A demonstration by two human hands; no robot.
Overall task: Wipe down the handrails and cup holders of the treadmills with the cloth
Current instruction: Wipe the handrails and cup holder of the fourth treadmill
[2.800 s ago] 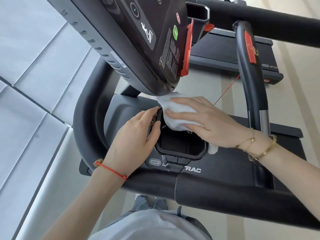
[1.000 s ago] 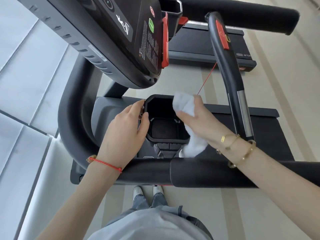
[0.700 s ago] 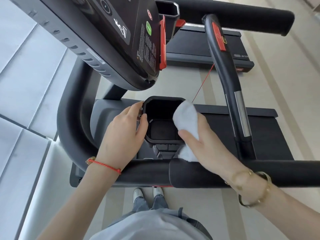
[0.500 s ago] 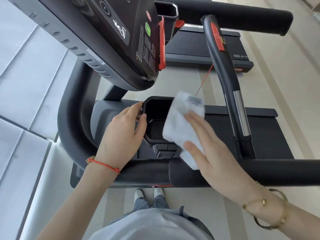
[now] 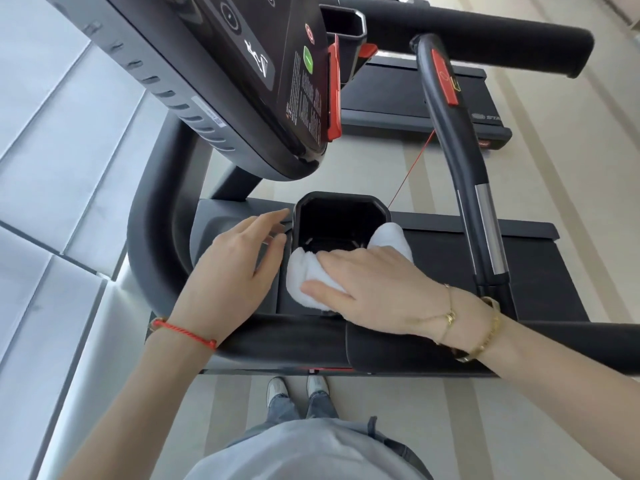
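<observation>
A single head-worn wide-angle view looks steeply down from close above the treadmill's cup holder (image 5: pixel 341 220), with the console (image 5: pixel 242 74) overhead and the floor (image 5: pixel 568 168) beyond.

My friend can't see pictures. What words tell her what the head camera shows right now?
Seen from above, a person's right hand presses a white cloth flat on the near rim of a black treadmill cup holder. The left hand hovers open beside the holder, fingers straight, above the curved black handrail.
</observation>
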